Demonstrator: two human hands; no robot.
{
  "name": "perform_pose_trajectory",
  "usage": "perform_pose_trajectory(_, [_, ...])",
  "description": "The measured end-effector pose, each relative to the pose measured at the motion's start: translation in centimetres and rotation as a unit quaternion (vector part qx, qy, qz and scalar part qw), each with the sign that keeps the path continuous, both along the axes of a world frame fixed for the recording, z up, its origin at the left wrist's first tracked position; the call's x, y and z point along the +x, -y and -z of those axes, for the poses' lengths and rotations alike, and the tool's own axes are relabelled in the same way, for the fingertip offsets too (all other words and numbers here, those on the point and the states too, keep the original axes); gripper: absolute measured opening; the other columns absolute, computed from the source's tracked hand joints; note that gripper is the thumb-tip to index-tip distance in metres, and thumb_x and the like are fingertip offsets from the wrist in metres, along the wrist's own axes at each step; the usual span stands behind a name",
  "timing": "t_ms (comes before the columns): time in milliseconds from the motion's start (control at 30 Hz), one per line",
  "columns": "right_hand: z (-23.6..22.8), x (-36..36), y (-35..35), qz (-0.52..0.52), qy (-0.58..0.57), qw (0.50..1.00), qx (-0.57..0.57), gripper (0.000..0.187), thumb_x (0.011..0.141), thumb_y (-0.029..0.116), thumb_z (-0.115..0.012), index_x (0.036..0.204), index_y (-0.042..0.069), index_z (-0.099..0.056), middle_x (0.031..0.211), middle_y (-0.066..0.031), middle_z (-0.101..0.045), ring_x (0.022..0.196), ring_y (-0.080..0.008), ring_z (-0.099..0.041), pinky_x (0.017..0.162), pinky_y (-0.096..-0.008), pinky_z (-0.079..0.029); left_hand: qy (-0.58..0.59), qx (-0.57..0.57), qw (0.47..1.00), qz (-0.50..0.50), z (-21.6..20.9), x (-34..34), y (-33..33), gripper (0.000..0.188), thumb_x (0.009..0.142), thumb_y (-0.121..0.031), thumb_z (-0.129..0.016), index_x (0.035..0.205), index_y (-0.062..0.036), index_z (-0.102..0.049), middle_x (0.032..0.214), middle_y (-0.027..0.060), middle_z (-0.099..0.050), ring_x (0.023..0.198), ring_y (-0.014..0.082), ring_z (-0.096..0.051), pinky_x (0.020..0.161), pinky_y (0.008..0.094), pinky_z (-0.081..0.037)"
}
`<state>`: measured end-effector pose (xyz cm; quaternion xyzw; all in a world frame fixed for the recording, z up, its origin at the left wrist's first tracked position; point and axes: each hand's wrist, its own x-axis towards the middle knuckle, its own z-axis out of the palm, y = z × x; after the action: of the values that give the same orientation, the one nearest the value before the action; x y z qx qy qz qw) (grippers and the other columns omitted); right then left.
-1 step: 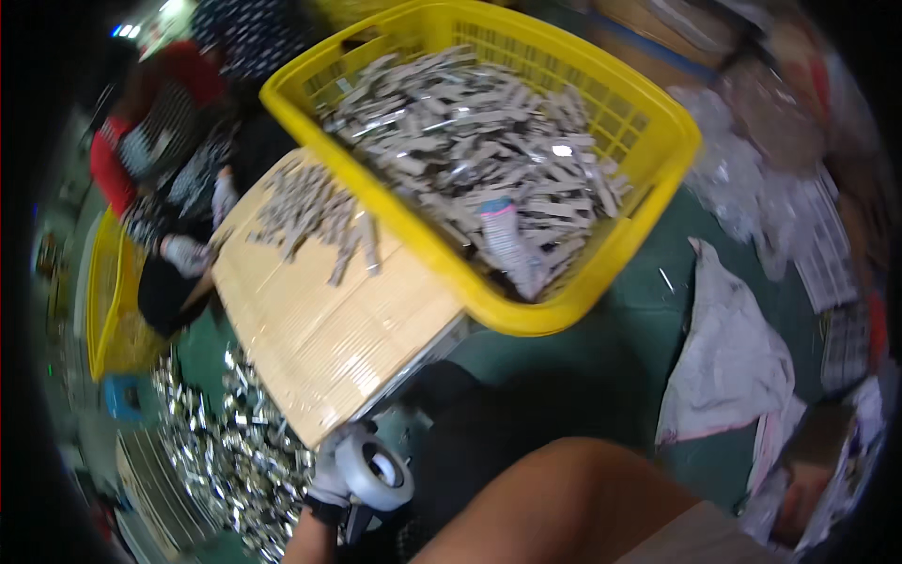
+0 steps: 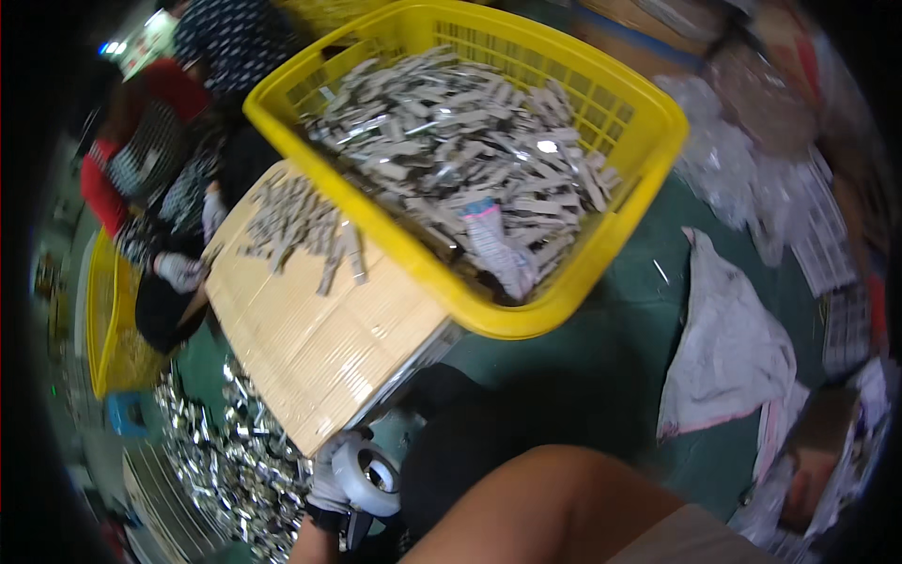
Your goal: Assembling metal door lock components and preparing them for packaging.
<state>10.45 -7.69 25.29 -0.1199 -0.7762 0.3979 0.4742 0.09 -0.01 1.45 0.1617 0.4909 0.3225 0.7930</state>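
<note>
My left hand (image 2: pixel 324 481), in a pale glove with a dark band at the wrist, is closed around a roll of whitish tape (image 2: pixel 351 468). A dark piece, perhaps a tape dispenser's handle, shows just below the roll. The hand is at the near corner of a cardboard box (image 2: pixel 310 352). Flat grey strips (image 2: pixel 291 221) lie in a loose heap on the box's far part. Beyond it, a yellow plastic basket (image 2: pixel 620 221) is full of similar strips, with an empty striped glove (image 2: pixel 498 252) on top. My right hand is out of sight.
Shiny metal parts (image 2: pixel 235 470) are piled on the green floor at left. A co-worker (image 2: pixel 141 150) sits at far left, beside another yellow basket (image 2: pixel 108 320). A white cloth (image 2: pixel 728 348) and plastic bags (image 2: pixel 714 141) lie at right. My bent knee (image 2: pixel 554 498) fills the lower middle.
The whole view has shifted slightly, with the basket and box now a little farther left in the picture. My left hand still holds the tape roll by the box corner.
</note>
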Motion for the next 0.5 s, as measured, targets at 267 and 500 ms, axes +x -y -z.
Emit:
perform_pose_trajectory(267, [-1.6, 1.1, 1.1, -0.049, -0.083, 0.995, -0.031, 0.016, 0.068, 0.018, -0.058, 0.062, 0.004, -0.062, 0.059, -0.0118, -0.06, 0.056, -0.0272, -0.061, 0.051, -0.0373, -0.048, -0.033, 0.106, 0.989, 0.102, 0.8, 1.2, -0.9, 0.023, 0.089, -0.009, -0.045, 0.105, 0.0045, -0.054, 0.102, 0.0142, -0.059, 0.088, 0.0217, -0.06, 0.073, 0.0278, -0.051])
perform_pose_trajectory(500, [-1.0, 0.9, -1.1, -0.074, 0.054, 0.996, 0.005, 0.013, 0.072, 0.017, -0.054, 0.072, 0.004, -0.057, 0.058, -0.0133, -0.058, 0.057, -0.0293, -0.061, 0.052, -0.0394, -0.048, -0.033, 0.122, 0.988, 0.085, 0.6, 0.9, 0.2, 0.027, 0.08, -0.006, -0.058, 0.107, -0.0016, -0.056, 0.094, 0.0089, -0.061, 0.087, 0.0169, -0.059, 0.078, 0.0285, -0.049])
